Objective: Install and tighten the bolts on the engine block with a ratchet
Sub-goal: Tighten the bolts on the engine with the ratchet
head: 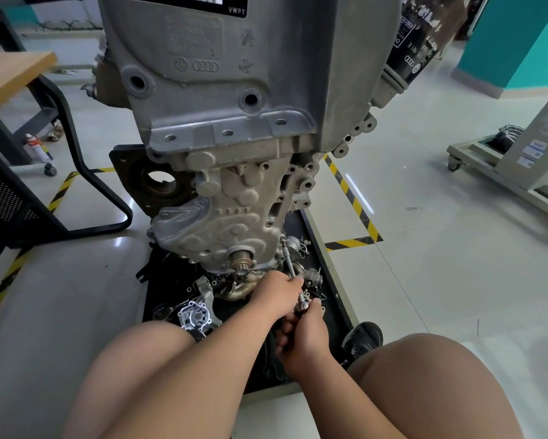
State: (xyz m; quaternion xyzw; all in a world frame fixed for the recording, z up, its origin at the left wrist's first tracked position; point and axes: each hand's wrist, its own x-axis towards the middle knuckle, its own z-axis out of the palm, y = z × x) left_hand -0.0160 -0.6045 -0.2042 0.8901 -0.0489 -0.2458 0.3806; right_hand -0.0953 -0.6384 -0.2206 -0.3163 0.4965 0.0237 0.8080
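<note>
Shiny floor (425,217), black tray (333,296) under hands. Engine block (234,198) stands just past hands. Left hand (277,291) wraps ratchet (290,264) bar, keeps it straight. Right hand (306,335), nearer body, grips handle to turn. Bolt too small to see. Loose parts (193,315) beside left hand.

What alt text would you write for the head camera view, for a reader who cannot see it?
A person's right hand grips a ratchet while the left hand holds its extension bar, which reaches to the lower end of an upright engine block. Loose metal parts lie on the black tray beneath.
</note>
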